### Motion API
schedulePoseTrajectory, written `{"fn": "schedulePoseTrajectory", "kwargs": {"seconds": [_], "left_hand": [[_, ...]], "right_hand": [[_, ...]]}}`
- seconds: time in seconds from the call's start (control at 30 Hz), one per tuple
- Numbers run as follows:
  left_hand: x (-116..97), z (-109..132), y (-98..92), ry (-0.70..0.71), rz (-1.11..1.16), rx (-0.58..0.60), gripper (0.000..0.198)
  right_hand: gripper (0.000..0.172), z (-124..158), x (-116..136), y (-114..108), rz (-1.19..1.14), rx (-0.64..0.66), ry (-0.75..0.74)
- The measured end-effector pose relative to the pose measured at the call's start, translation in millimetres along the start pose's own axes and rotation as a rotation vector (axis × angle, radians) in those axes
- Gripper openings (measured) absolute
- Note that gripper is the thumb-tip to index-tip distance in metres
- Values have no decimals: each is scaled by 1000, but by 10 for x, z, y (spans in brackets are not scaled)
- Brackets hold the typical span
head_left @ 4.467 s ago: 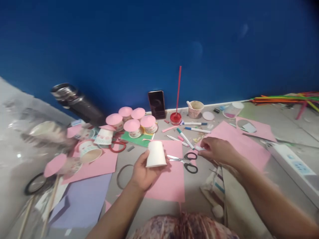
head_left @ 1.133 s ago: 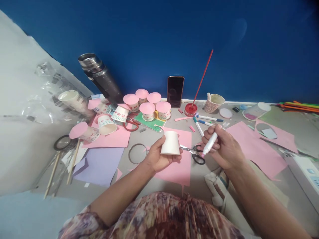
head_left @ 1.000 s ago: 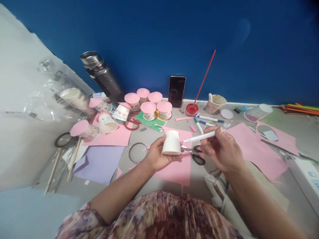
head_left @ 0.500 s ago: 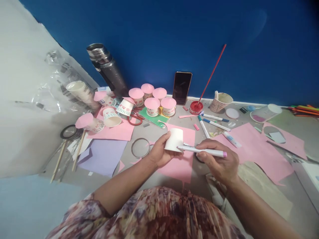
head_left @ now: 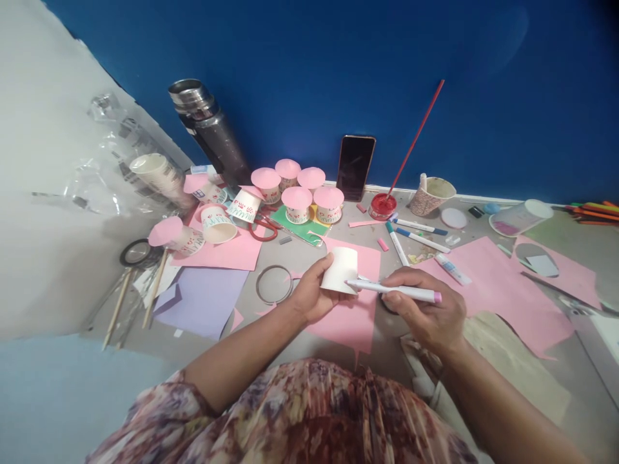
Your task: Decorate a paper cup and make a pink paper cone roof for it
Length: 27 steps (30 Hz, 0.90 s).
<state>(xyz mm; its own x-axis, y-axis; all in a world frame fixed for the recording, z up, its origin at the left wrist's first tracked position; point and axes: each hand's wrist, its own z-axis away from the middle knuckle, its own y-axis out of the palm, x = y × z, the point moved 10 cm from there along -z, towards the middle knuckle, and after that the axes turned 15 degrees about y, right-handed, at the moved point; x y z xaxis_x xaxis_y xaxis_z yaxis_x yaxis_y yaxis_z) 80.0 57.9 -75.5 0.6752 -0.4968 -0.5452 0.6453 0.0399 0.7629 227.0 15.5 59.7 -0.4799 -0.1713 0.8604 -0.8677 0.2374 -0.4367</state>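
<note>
A plain white paper cup [head_left: 340, 267] is gripped upside down in my left hand [head_left: 313, 293], fingers wrapped round its lower side. My right hand [head_left: 428, 306] is closed on a white marker pen [head_left: 411, 292] with a pink end. The pen's tip is at the cup's side, near the wide rim; whether it touches I cannot tell. Below the cup lies a pink paper sheet [head_left: 351, 328]. Behind stand several upturned cups with drawn patterns and pink paper cone tops [head_left: 296, 197].
A dark steel flask [head_left: 213, 132], a stack of paper cups [head_left: 157, 173] and a tape roll [head_left: 137, 253] stand left. A phone [head_left: 355, 167] leans on the blue wall beside a red paint pot [head_left: 383, 206]. Markers [head_left: 423, 241] and cut pink paper [head_left: 503, 283] lie right.
The view has shifted very slightly. Both hands keep their hold on the cup and the marker pen, whose tip stays at the cup's side.
</note>
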Motion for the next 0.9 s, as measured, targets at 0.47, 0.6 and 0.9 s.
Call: {"fn": "schedulePoseTrajectory", "kwargs": {"seconds": [0.47,0.6,0.9], "left_hand": [[-13,-8,-7,16,0,5,42],[6,-8,9,-1,17,21,41],[28,1,46,-18,40,70,42]], "right_hand": [[6,-4,43,22,-24,23,-22],[6,-15,-19,25,-26,17,22],[12,-34,-99,10,-12,20,77]]}}
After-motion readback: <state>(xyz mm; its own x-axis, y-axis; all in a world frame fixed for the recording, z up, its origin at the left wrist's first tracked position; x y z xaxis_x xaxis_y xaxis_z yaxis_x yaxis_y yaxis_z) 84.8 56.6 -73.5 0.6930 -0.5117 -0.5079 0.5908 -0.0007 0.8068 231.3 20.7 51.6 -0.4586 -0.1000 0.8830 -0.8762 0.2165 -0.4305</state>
